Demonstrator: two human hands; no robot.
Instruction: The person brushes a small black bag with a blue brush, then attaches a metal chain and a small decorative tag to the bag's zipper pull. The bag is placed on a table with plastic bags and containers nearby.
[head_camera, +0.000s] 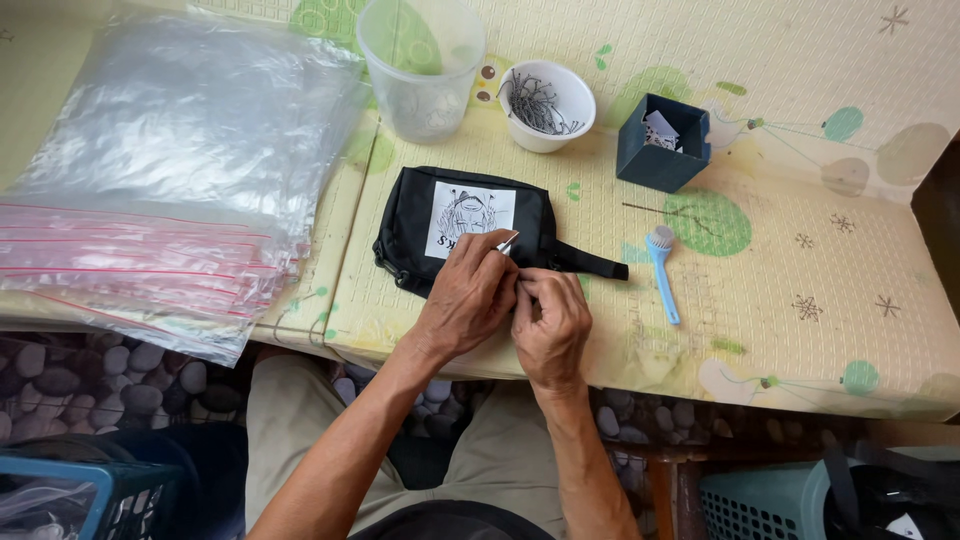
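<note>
Brush (661, 262) — just beside black pouch (462, 227)

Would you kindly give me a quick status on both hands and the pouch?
Left hand and right hand pinched together at black pouch edge. Pouch flat on mat. Blue brush alongside, apart.
</note>
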